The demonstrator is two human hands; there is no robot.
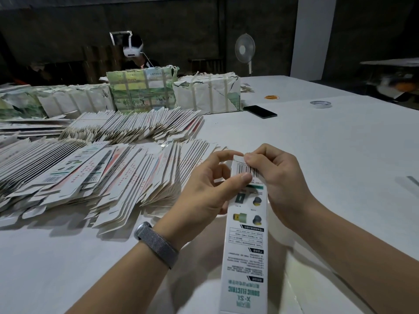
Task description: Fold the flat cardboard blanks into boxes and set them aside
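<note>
A long narrow white box (246, 241) with green print and a barcode stands lengthwise in front of me, its far end raised between my hands. My left hand (204, 189) pinches that end, thumb on the barcode face and forefinger curled over the top flap. From the right side my right hand (274, 175) grips the same end, its fingers curled onto the flap. To the left, several flat cardboard blanks (95, 175) lie fanned in overlapping rows on the white table (340, 155).
Wrapped bundles of blanks (140, 89) stand at the back, and another person sits behind them. A black phone (260, 111), a tape roll (320, 104) and rubber bands (272, 97) lie on the right part of the table. A fan (244, 49) stands behind.
</note>
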